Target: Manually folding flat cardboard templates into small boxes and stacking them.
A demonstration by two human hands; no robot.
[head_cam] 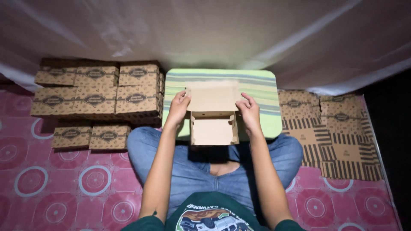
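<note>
A small brown cardboard box (213,130) stands open on a low striped green table (261,85), its lid flap raised away from me. My left hand (178,108) grips the left edge of the lid flap. My right hand (248,111) holds the flap's right edge, fingers curled over the corner. The box's tray part faces me, with its side walls folded up. My crossed legs in blue jeans lie under the table's near edge.
Several folded, printed brown boxes (96,92) are stacked on the left, with two more (91,136) in front of them. A pile of flat, unfolded box blanks (338,137) lies on the right. A pink patterned mat (64,184) covers the floor; a white sheet hangs behind.
</note>
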